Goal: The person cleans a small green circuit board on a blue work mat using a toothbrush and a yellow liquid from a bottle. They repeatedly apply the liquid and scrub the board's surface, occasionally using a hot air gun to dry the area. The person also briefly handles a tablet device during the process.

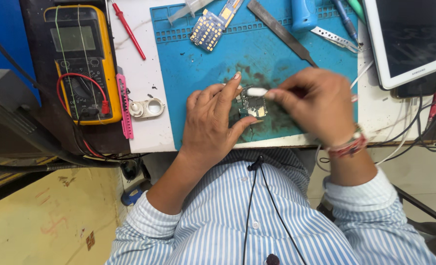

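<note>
Left hand point(210, 122) steadying small circuit board point(252, 105), right hand point(316, 105) pinching white brush point(257, 92), blue mat point(203, 68)

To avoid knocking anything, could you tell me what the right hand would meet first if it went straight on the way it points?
The right hand points leftward; it would probably meet the left hand's fingertips first, above the small circuit board.

Bare mat point(198, 73) lies open behind the left hand point(213, 122). Farther back, a blue board point(207, 29), file point(282, 32) and tweezers point(335, 39) crowd the rear edge. The tablet point(409, 39) and cables point(419, 132) block the right; the multimeter point(83, 64) and magnifier point(147, 108) stand left.
</note>
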